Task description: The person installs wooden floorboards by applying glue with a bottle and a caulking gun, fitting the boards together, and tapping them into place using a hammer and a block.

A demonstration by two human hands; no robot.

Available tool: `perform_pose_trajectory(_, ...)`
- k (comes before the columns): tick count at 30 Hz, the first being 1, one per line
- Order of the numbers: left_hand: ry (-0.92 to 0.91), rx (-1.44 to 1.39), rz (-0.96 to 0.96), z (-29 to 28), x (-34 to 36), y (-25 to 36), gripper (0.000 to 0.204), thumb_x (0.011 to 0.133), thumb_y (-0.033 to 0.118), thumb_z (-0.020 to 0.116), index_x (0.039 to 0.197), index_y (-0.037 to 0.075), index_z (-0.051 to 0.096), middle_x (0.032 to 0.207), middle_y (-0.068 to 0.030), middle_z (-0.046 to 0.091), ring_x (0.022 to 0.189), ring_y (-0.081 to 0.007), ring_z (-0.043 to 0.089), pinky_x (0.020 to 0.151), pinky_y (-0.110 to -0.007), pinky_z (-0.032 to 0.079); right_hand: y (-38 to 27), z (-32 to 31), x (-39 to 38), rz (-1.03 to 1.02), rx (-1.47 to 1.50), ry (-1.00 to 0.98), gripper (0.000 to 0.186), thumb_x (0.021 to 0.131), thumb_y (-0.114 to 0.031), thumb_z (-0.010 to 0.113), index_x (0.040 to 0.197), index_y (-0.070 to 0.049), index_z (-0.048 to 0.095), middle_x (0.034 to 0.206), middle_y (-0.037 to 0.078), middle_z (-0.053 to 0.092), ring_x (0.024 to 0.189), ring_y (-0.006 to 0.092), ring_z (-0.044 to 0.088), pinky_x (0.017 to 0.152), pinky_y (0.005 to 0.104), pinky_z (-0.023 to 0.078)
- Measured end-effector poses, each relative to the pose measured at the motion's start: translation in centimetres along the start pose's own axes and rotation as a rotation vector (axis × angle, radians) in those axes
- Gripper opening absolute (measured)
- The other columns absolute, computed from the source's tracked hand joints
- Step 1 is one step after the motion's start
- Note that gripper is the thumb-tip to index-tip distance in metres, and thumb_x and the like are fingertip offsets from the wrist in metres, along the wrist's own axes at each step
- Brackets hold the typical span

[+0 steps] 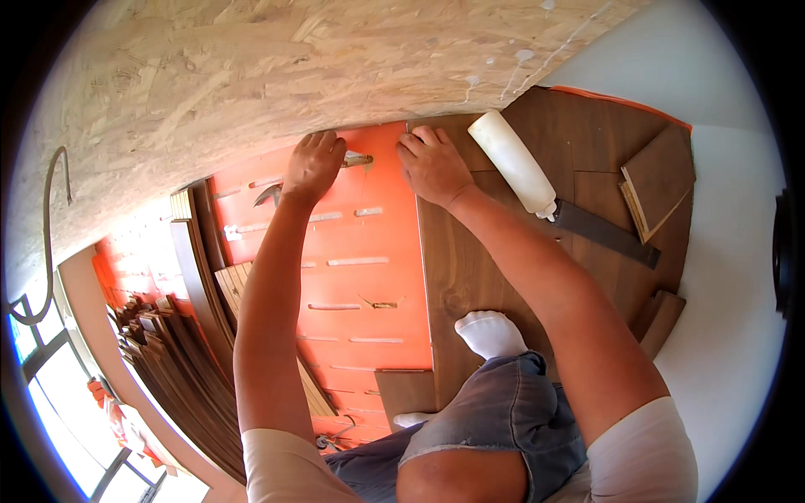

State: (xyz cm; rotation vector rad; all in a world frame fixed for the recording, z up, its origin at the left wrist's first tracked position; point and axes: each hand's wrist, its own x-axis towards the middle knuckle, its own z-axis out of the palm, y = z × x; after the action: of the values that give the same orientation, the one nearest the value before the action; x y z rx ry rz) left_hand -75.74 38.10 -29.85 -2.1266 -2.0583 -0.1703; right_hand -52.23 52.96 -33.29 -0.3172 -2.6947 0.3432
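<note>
My left hand, fingers curled, is at the top of the orange underlay by the particle-board panel. A hammer shows beneath it, its handle partly covered; I cannot make out what the fingers hold. My right hand has bent, closed fingers at the top left corner of the dark wood flooring, beside the underlay seam; whatever is in them is hidden. To its right lie a white squeeze bottle and a flat dark metal bar.
Loose wood offcuts lie at the right beside the white wall. At left are stacked planks, a dangling cable and a bright window. My socked foot rests on the flooring.
</note>
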Motion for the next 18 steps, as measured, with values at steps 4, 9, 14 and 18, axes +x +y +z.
perform_pose_trajectory(4, -0.055, -0.023, 0.004, -0.3, 1.4, 0.9, 0.011, 0.077, 0.004, 0.07, 0.084, 0.007, 0.062, 0.087, -0.0068, 0.058, 0.083, -0.0258, 0.065, 0.074, -0.039, 0.057, 0.1, -0.5, 0.0, -0.002, 0.039, -0.034, 0.022, 0.085, -0.016, 0.069, 0.105, -0.008, 0.071, 0.116, 0.003, 0.065, 0.113, 0.0231, 0.056, 0.094, 0.0394, 0.048)
perform_pose_trajectory(9, -0.086, -0.012, 0.087, -0.3, 2.7, 1.8, 0.008, 0.079, 0.005, 0.069, 0.083, 0.007, 0.062, 0.087, -0.0062, 0.059, 0.084, -0.0237, 0.066, 0.071, -0.038, 0.057, 0.0, -0.7, 0.0, -0.011, 0.05, -0.059, 0.017, 0.087, -0.022, 0.069, 0.099, -0.01, 0.072, 0.107, 0.002, 0.063, 0.115, 0.0225, 0.054, 0.097, 0.0385, 0.046)
perform_pose_trajectory(14, -0.135, -0.005, 0.173, 0.3, 3.0, 2.0, 0.008, 0.078, 0.009, 0.07, 0.085, 0.008, 0.065, 0.088, -0.0051, 0.06, 0.084, -0.0216, 0.066, 0.071, -0.036, 0.058, 0.1, -0.7, 0.0, -0.018, 0.073, -0.045, 0.021, 0.085, -0.021, 0.071, 0.103, -0.011, 0.073, 0.107, 0.001, 0.063, 0.113, 0.0219, 0.054, 0.096, 0.0383, 0.046)
perform_pose_trajectory(18, -0.127, -0.024, 0.193, 0.1, 3.6, 1.9, 0.007, 0.078, 0.01, 0.07, 0.084, 0.008, 0.067, 0.086, -0.0047, 0.06, 0.082, -0.0213, 0.066, 0.07, -0.035, 0.058, 0.1, -0.6, -0.2, -0.007, 0.075, -0.06, 0.031, 0.083, -0.019, 0.072, 0.113, -0.014, 0.073, 0.11, 0.001, 0.063, 0.113, 0.0216, 0.054, 0.096, 0.0387, 0.046)
